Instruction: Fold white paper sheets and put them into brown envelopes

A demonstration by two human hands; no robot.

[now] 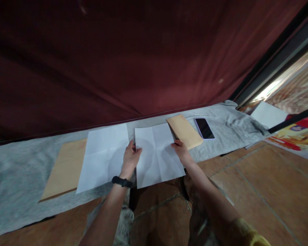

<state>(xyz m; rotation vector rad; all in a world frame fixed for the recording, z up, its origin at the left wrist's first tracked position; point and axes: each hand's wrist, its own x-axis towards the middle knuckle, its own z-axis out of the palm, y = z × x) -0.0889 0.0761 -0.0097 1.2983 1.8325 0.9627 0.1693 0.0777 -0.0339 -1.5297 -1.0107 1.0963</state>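
Observation:
A creased white sheet of paper (157, 155) lies unfolded on a grey cloth (20, 171) spread over the floor. My left hand (130, 159), with a black band on the wrist, pinches the sheet's left edge. My right hand (180, 150) rests on its right edge, fingers curled on the paper. A second unfolded white sheet (102, 153) lies just left of it, partly over a large brown envelope (64, 167). A smaller brown envelope (184, 131) lies beyond my right hand.
A dark phone (204, 128) lies face up on the cloth right of the small envelope. A dark red curtain (118, 58) hangs behind. Brown floor tiles (259, 191) run along the near side. Another white paper (268, 114) and a colourful printed sheet (295, 136) lie far right.

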